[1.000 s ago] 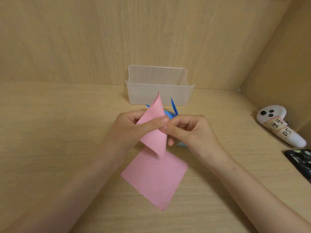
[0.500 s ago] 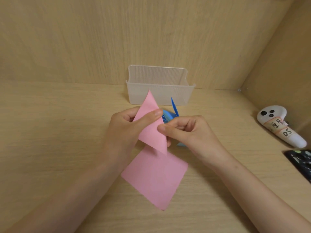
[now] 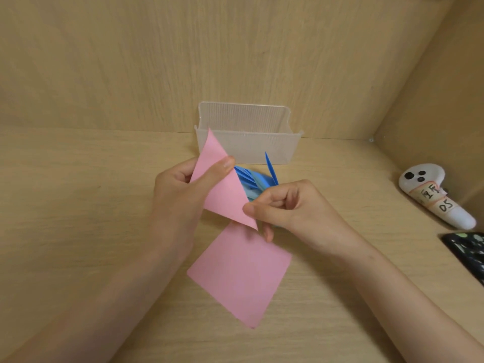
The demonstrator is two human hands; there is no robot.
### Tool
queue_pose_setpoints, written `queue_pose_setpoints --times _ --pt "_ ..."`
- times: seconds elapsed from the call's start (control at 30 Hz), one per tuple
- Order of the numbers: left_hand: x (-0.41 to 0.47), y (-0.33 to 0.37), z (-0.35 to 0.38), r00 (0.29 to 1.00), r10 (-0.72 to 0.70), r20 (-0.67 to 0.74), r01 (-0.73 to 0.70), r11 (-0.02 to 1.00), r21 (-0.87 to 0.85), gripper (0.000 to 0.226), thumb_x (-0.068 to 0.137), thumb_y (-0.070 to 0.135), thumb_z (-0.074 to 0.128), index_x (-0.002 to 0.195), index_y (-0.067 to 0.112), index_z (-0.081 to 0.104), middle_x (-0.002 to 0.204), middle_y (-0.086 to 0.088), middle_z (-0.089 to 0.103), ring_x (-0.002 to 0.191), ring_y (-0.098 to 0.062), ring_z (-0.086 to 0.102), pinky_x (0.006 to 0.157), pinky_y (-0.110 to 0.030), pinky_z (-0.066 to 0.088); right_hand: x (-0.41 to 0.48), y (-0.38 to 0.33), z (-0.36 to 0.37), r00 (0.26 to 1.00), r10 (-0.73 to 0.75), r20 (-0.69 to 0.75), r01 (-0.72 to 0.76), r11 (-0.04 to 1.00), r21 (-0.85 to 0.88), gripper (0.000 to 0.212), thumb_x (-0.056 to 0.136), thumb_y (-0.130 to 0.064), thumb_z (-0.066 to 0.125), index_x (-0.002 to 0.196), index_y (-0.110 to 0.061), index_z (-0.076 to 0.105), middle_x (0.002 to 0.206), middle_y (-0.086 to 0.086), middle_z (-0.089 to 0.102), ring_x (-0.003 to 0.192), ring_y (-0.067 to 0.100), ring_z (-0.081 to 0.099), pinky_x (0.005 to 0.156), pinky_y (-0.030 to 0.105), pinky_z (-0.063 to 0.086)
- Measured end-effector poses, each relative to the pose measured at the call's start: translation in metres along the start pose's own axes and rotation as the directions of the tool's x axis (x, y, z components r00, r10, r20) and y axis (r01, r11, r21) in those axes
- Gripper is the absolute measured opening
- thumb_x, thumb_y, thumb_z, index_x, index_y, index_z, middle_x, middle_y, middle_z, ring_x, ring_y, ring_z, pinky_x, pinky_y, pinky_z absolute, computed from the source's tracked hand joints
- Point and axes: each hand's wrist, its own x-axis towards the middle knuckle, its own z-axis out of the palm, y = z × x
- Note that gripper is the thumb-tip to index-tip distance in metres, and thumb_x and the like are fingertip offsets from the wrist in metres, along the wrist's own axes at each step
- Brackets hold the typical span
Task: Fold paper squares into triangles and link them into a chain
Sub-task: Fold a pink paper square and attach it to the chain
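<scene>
**Both hands on a folded pink sheet above the desk**

Head view: I see my left hand (image 3: 178,195) holding the pink triangle (image 3: 222,189) up off the desk (image 3: 78,205), about midway between its left and right edges. The thumb lies flat across the front face of the paper and the fingers are curled in behind it, so the sheet is pinched between them. The triangle's top tip points up and overlaps the front wall of the clear plastic box (image 3: 251,148).

My right hand (image 3: 296,208) meets the triangle at its lower right edge. Thumb and forefinger are closed on the paper near the bottom corner, and the other fingers are tucked into the palm.

Under both hands, nearer the front edge of the desk, a pink square (image 3: 241,273) lies flat with one corner towards me. Its top corner is hidden behind the triangle.

The blue folded pieces (image 3: 251,179) lie between the hands and the box, partly covered by the right hand, with one thin tip sticking up. The box stands at the back edge, against the wall. A white controller (image 3: 434,195) lies near the back right corner, and a black object (image 3: 466,252) is cut off at the right edge.
</scene>
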Motion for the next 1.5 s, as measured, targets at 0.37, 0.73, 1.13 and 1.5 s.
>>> queue_pose_setpoints --times 0.37,0.73,1.13,1.5 --pt "0.005 0.0 -0.004 0.999 -0.025 -0.043 0.025 1.0 -0.003 0.036 0.08 0.026 0.072 0.05 0.02 0.052 0.053 0.009 0.047 0.053 -0.01 0.043 0.049 -0.02 0.035 -0.002 -0.001 -0.007 0.99 0.007 0.14 -0.001 0.999 -0.044 0.013 0.088 -0.006 0.063 0.082 0.001 0.072 0.087 0.011 0.075 0.05 0.012 0.055 0.07 0.026 0.049" --pt "0.005 0.0 -0.003 0.996 -0.093 -0.009 0.093 0.995 0.031 0.021 0.077 0.027 0.074 0.064 0.015 0.064 0.062 0.004 0.057 0.06 -0.011 0.051 0.055 -0.023 0.038 -0.004 -0.009 -0.018 0.998 0.0 -0.065 -0.008 0.993 -0.117 0.02 0.086 -0.015 0.065 0.073 -0.001 0.069 0.072 0.004 0.072 0.049 0.013 0.05 0.06 0.017 0.043" --pt "-0.01 -0.008 0.008 0.968 -0.158 0.197 0.152 0.987 0.045 0.009 0.08 0.021 0.07 0.082 0.013 0.074 0.072 -0.004 0.072 0.061 -0.01 0.064 0.054 -0.016 0.048 0.001 0.002 0.0 0.983 0.007 -0.185 0.017 0.991 0.13 0.008 0.078 -0.006 0.071 0.074 0.001 0.069 0.061 0.007 0.064 0.054 0.016 0.053 0.058 0.021 0.046" --pt "-0.008 -0.006 0.007 0.966 -0.214 0.143 0.212 0.977 0.032 0.006 0.075 0.019 0.075 0.073 0.013 0.075 0.072 -0.007 0.072 0.06 -0.014 0.063 0.053 -0.019 0.049 0.0 0.0 0.001 0.986 0.026 -0.162 0.0 0.987 0.162 0.007 0.08 -0.002 0.069 0.073 0.0 0.067 0.062 0.006 0.065 0.053 0.01 0.054 0.057 0.017 0.047"
